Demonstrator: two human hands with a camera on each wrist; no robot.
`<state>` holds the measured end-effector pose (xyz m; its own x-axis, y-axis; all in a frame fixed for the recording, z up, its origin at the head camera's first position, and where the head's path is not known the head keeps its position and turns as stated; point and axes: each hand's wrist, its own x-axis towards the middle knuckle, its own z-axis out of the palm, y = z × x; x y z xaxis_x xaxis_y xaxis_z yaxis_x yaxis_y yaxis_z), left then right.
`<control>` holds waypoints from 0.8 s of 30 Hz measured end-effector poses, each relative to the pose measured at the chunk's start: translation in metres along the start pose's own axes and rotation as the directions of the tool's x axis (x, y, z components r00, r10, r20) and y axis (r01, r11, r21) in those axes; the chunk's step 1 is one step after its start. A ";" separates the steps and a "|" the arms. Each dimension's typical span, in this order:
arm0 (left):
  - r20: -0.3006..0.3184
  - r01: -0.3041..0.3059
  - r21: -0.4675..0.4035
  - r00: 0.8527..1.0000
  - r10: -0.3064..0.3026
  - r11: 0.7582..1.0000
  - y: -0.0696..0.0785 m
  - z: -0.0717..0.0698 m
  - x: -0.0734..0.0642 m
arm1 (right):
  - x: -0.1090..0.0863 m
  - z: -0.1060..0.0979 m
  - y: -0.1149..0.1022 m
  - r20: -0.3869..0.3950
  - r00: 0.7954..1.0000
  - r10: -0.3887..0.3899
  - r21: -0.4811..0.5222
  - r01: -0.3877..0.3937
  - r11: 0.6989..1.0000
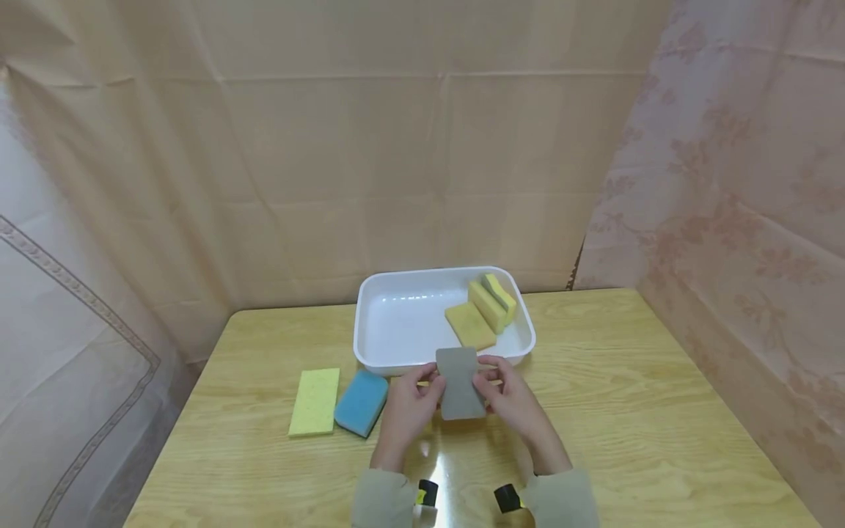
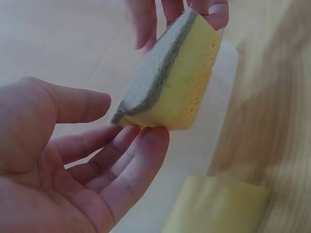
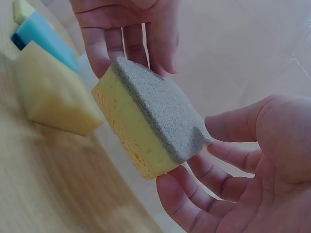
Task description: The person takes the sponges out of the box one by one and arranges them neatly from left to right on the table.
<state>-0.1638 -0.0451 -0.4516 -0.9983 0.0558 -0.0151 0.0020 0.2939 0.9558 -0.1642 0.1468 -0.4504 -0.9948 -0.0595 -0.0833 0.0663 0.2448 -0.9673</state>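
A sponge with yellow foam and a grey scouring layer (image 1: 461,389) is held between both hands, close over the tray's near rim, grey face toward the head camera. On its left edge are the thumb and fingers of my left hand (image 1: 404,412); my right hand (image 1: 519,405) grips the opposite edge. In the left wrist view, the left fingertips (image 2: 154,138) support the foam from below. The right thumb (image 3: 233,124) lies at a corner of the grey layer in the right wrist view, fingers underneath.
A white tray (image 1: 403,352) holds a flat tan sponge (image 1: 471,325) and two yellow sponges on edge (image 1: 487,306) at its right. Left of the hands lie a thin yellow sponge (image 1: 315,402) and a blue sponge (image 1: 361,402). Another yellow sponge (image 3: 58,92) sits beside the blue one.
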 end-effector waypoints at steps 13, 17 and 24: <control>0.038 -0.035 -0.008 0.999 0.035 0.999 -0.007 0.006 -0.013 | -0.008 0.007 0.011 -0.034 0.999 0.006 0.031 -0.005 1.000; 0.038 -0.025 0.006 0.999 0.024 1.000 -0.006 0.008 -0.015 | -0.008 0.008 0.014 -0.044 0.999 0.005 0.016 -0.004 1.000; 0.061 -0.006 0.049 0.998 0.003 0.999 -0.004 0.012 -0.020 | -0.013 0.007 0.021 -0.055 0.998 0.014 -0.028 -0.016 0.999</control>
<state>-0.1434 -0.0362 -0.4590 -0.9930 0.1145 -0.0298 0.0109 0.3396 0.9405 -0.1491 0.1455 -0.4709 -0.9965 -0.0023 -0.0836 0.0798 0.2729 -0.9587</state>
